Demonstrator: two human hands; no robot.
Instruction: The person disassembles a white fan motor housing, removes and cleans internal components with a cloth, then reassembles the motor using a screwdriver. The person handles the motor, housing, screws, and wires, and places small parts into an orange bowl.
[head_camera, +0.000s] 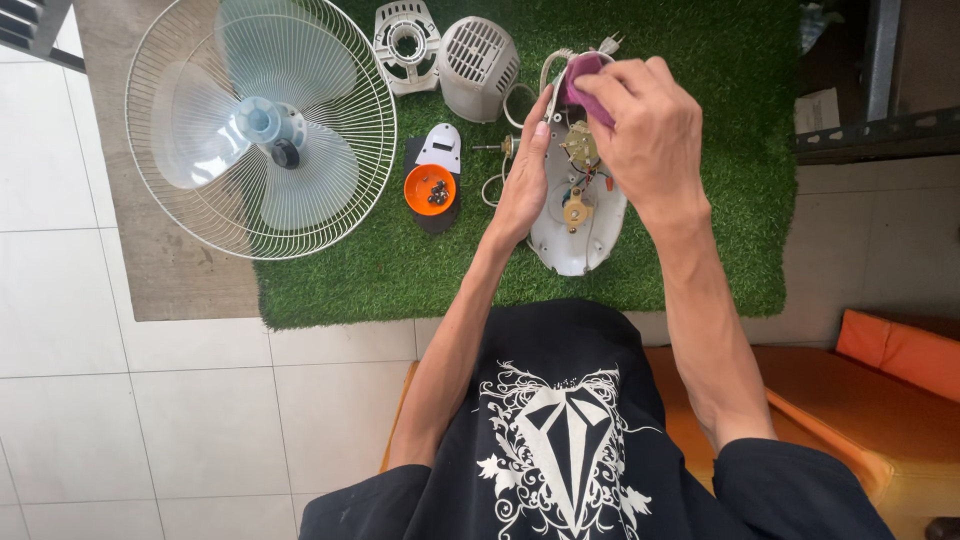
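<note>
Shirt (560, 440) lowest; L hand (525, 180) braces base (578, 235) edge, fingers open; R hand (650, 130) grips purple handle (582, 75), frame centre-top, w/ screw cup (430, 188) close.

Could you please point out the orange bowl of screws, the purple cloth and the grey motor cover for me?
orange bowl (421, 186): head view, on its bare orange inner wall, left of the screws.
purple cloth (578, 73): head view, on the part showing above the right hand's fingers.
grey motor cover (478, 62): head view, on its slotted top.

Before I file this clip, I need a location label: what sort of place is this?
Probably a home floor used for repairs: white floor tiles, a green turf mat and an orange cushion around a dismantled fan.
</note>
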